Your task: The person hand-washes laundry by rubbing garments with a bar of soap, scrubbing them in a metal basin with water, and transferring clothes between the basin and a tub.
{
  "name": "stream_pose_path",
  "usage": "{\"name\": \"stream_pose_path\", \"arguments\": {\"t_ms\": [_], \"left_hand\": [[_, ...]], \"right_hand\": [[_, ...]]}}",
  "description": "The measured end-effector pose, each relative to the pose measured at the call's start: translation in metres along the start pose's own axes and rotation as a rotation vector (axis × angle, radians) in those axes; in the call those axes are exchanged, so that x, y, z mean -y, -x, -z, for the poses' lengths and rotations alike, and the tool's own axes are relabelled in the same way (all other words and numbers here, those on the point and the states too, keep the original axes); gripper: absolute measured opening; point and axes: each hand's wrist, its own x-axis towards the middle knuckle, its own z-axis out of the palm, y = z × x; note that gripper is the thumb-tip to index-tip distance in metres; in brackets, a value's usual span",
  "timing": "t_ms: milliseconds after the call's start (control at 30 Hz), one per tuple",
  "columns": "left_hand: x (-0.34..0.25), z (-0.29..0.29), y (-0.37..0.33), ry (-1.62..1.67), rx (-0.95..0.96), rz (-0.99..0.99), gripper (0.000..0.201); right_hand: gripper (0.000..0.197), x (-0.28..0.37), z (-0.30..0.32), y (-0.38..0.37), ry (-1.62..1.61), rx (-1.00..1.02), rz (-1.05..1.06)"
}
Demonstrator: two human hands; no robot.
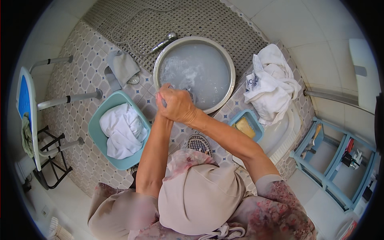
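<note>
My right hand [181,105] is closed at the near left rim of a round metal basin [231,64], wrapped over my left hand [161,105]. Between them is a wet grey cloth [191,95]; small parts of it show beside the fingers, and most is hidden. Most of my left hand lies behind the right one, but its fingers look closed on the same cloth. Cloudy, sudsy grey water [196,68] fills much of the basin. To the left, a teal tub [94,134] holds white cloth [123,130].
A shower head [171,36] lies by the basin on a perforated mat [136,24]. White laundry [274,84] and a blue dish [258,130] with yellow soap [245,127] sit right, near a squat toilet [286,132]. A shower chair [28,96] stands left, a blue rack [332,176] right.
</note>
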Motion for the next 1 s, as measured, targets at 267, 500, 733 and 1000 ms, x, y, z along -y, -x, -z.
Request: {"name": "stream_pose_path", "arguments": {"t_ms": [267,500,733,1000], "left_hand": [[-0.017,-0.068,-0.037,-0.205,-0.358,0.326,0.039],[-0.023,-0.045,-0.03,-0.939,-0.268,0.173,0.072],[0.004,-0.016,-0.025,-0.904,-0.16,0.173,0.081],[-0.002,-0.037,-0.029,-0.529,-0.42,0.477,0.078]], "right_hand": [[0.029,-0.071,0.033,-0.035,0.169,0.007,-0.335],[0.076,-0.08,0.052,0.014,0.416,0.127,-0.244],[0.079,-0.109,0.022,0.023,0.429,0.202,-0.251],[0.041,-0.079,0.031,0.0,-0.516,0.136,-0.574]]}}
